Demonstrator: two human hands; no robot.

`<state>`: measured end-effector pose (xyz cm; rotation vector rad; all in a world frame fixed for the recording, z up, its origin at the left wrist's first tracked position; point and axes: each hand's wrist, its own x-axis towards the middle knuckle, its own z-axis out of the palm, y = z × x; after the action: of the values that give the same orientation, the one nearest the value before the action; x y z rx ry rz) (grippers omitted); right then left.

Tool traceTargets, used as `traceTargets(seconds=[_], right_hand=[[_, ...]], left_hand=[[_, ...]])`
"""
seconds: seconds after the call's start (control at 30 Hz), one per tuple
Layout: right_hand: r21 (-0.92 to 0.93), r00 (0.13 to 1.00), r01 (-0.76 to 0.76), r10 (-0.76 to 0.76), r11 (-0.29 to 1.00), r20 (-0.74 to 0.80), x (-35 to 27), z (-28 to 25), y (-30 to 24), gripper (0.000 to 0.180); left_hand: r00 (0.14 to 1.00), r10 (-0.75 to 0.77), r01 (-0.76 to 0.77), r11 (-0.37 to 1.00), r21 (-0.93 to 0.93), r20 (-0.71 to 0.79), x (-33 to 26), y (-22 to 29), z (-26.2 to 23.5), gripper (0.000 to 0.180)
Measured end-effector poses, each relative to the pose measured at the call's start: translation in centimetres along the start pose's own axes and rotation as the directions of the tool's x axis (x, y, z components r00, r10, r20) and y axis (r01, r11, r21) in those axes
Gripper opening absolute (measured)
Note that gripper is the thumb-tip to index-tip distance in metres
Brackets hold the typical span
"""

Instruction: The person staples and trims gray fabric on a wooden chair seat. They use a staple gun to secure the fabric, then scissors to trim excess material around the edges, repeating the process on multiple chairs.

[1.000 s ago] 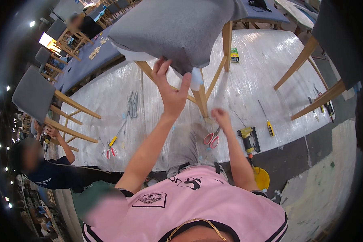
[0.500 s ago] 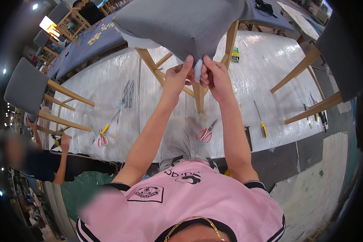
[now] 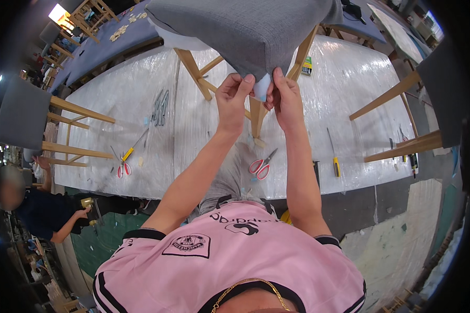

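Workshop floor under clear plastic sheet (image 3: 141, 104), wrinkled and shiny, spread wide beneath everything. Upturned chair in the middle: grey seat (image 3: 245, 31) high in view, pale wooden legs (image 3: 193, 68) slanting down onto the sheet. Left hand (image 3: 234, 96) closed in a pinch on the lower corner of the grey fabric, fingers curled over its edge. Right hand (image 3: 286, 99) closed likewise on the same corner, just beside the left, thumb pressing a bit of white padding (image 3: 261, 87) that pokes out between the two hands. Both forearms rising from the lower edge, above a pink shirt (image 3: 230, 266) with dark trim. Red-handled scissors (image 3: 261, 166) lying open-bladed on the sheet below the hands, near one chair leg. Yellow-handled screwdriver (image 3: 333, 154) to the right of them, well apart from either hand. Second pair of red scissors (image 3: 122, 168) far to the left, beside a yellow-handled tool (image 3: 133, 148). Small cluster of grey metal pieces (image 3: 160, 107) further up on the left; kind not clear. Small yellow-and-dark box (image 3: 307, 66) near the top, right of the chair. More grey chairs on wooden legs at the left edge (image 3: 23, 112) and the right edge (image 3: 438, 99). Blue table (image 3: 99, 36) beyond the sheet, top left. Another person in dark clothes crouched at lower left, hand (image 3: 81, 213) next to a yellowish tool (image 3: 89, 202).
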<state>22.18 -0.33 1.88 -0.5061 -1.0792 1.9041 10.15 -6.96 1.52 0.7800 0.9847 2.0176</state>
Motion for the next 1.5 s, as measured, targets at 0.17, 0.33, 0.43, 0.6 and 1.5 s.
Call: traceTargets(seconds=[0.17, 0.33, 0.43, 0.6, 1.5], right_hand=[[0.006, 1.0, 0.015, -0.015, 1.0, 0.017, 0.4, -0.4, 0.6, 0.056], [0.029, 0.999, 0.024, -0.024, 0.999, 0.026, 0.4, -0.4, 1.2, 0.058], [-0.024, 0.992, 0.081, -0.078, 0.996, 0.104, 0.8, -0.8, 0.9, 0.056], [-0.325, 0.942, 0.26, -0.312, 0.909, -0.121, -1.2, 0.9, 2.9, 0.043], [-0.914, 0.854, 0.382, -0.324, -0.138, 0.406, -1.3, 2.1, -6.9, 0.036]], left_hand=[[0.999, 0.034, -0.035, 0.999, -0.036, -0.019, 0.1, -0.8, 0.3, 0.022], [1.0, -0.014, 0.016, 0.992, 0.122, -0.023, -0.6, -0.3, -0.1, 0.022], [0.994, -0.105, 0.106, 0.972, 0.208, -0.019, -0.6, 0.2, -0.8, 0.024], [0.999, -0.035, 0.03, 0.963, 0.267, 0.014, -0.5, -0.2, -1.1, 0.032], [0.893, 0.422, -0.427, 0.677, 0.599, 0.16, -3.7, 3.3, 1.0, 0.026]])
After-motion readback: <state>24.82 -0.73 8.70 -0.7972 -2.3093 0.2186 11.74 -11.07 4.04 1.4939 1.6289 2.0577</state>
